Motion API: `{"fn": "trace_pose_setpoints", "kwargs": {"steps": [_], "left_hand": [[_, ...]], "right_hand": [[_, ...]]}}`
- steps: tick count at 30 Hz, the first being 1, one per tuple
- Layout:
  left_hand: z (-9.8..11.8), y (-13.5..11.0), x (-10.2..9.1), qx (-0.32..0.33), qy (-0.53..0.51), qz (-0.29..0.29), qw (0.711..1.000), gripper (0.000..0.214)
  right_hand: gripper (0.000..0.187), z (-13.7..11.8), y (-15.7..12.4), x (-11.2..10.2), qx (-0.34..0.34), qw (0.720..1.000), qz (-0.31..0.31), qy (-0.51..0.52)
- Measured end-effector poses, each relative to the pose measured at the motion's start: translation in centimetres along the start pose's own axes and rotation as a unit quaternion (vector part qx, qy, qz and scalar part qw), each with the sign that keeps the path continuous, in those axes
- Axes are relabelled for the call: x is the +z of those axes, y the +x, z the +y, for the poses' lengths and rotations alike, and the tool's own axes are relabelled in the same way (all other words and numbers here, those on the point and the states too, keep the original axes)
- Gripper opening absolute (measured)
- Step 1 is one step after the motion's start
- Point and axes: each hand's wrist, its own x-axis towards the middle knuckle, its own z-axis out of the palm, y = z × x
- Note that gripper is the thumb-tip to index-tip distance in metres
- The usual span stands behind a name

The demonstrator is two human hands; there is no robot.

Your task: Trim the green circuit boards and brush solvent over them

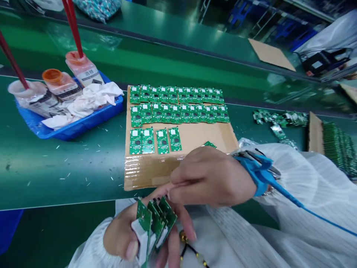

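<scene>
My left hand (122,230) grips several green circuit boards (158,219) in a fanned stack, with white pads on their lower parts. Above the stack, my right hand (209,178) is closed in a pinch against the left fingers, near the boards' top edges; what its fingertips hold, if anything, is hidden. Behind its knuckles one tilted circuit board (209,144) partly shows. Ahead lies a sheet of cardboard (195,137) bearing two full rows of circuit boards (166,112). A shorter third row (162,141) lies nearer me on the left.
A blue tray (67,134) at left holds bottles, crumpled white tissue (92,98) and red-handled tools. Loose boards (281,119) and a box of stacked boards (337,145) sit at right. A blue wrist strap with its cord (295,201) trails from my right wrist.
</scene>
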Motion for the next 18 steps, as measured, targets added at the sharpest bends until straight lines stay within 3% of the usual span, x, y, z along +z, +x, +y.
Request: {"fn": "trace_pose_setpoints", "kwargs": {"steps": [4,7,11,13,15,18], "left_hand": [[-1.3,-0.3,0.3,0.089,0.043,0.095,0.991,0.113],[-1.7,-0.9,0.2,0.065,0.065,0.139,0.986,0.111],[-2.1,-1.5,-0.4,0.035,0.034,0.119,0.992,0.092],[-2.3,-1.4,-0.6,0.034,0.02,0.12,0.992,0.079],[-2.2,-1.1,-0.6,0.051,-0.006,0.117,0.992,0.078],[-1.7,-0.2,-0.2,0.084,-0.041,0.054,0.994,0.083]], "right_hand": [[0.017,-0.3,0.1,0.2,-0.04,0.999,0.032,-0.016],[0.02,0.0,0.0,0.7,-0.071,0.995,0.037,-0.051],[0.022,-0.1,-0.4,1.3,-0.121,0.989,0.068,-0.054],[0.022,-0.4,-0.7,0.8,-0.108,0.99,0.074,-0.045],[0.021,-0.7,-1.1,-0.5,-0.084,0.994,0.058,-0.032],[0.021,-0.7,-1.8,-3.3,-0.049,0.998,0.009,0.029]]}}
